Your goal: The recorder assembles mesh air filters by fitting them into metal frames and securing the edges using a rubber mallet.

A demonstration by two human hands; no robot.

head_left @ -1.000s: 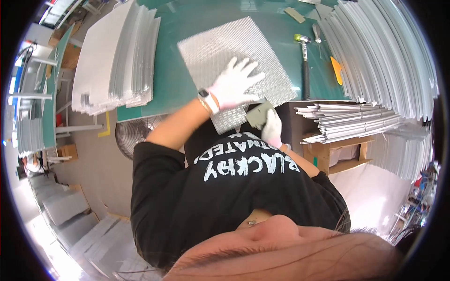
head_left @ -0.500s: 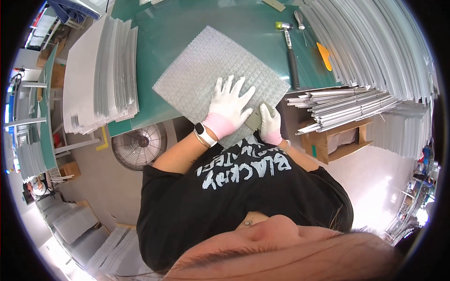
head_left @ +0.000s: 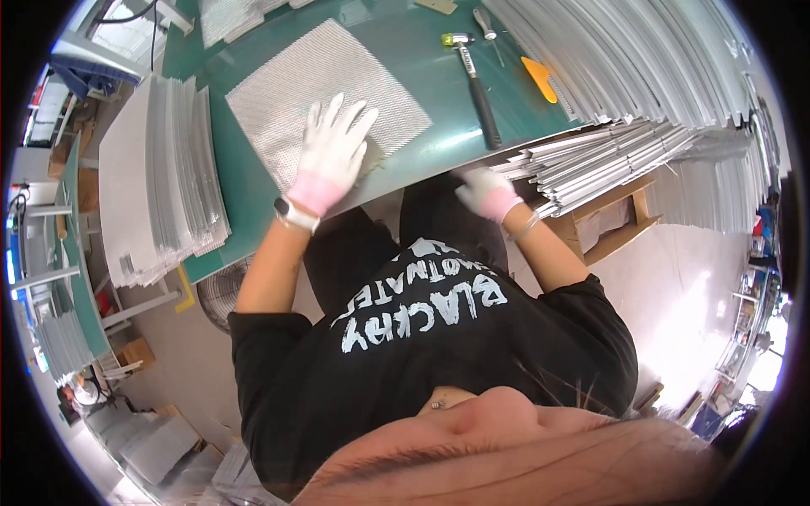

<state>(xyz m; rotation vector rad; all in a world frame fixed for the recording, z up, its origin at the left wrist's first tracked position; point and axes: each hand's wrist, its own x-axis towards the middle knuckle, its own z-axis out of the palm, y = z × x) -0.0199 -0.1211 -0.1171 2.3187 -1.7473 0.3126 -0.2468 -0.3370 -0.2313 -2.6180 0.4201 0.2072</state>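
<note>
A square silver mesh sheet (head_left: 278, 93) lies turned at an angle on the green tabletop. My gloved left hand (head_left: 331, 152) rests flat on its lower part, palm down, with the fingers stretched out. Beside the thumb a small grey-green flat piece (head_left: 371, 162) shows, partly hidden by the hand. My gloved right hand (head_left: 489, 196) hangs off the table's front edge, near the ends of the stacked thin metal strips (head_left: 591, 169). Motion smears its fingers, and I see nothing in it.
Mesh panels (head_left: 160, 177) stand stacked at the left of the green table (head_left: 413, 185). A hammer (head_left: 479, 97), a screwdriver (head_left: 487, 29) and a yellow scraper (head_left: 540, 80) lie on the right. Long metal profiles (head_left: 624, 59) fill the far right, above a cardboard box (head_left: 612, 240).
The mesh sheet has slid away and to the left under my left hand, fully onto the table. My right hand has let go of the grey-green piece and moved away from the sheet.
</note>
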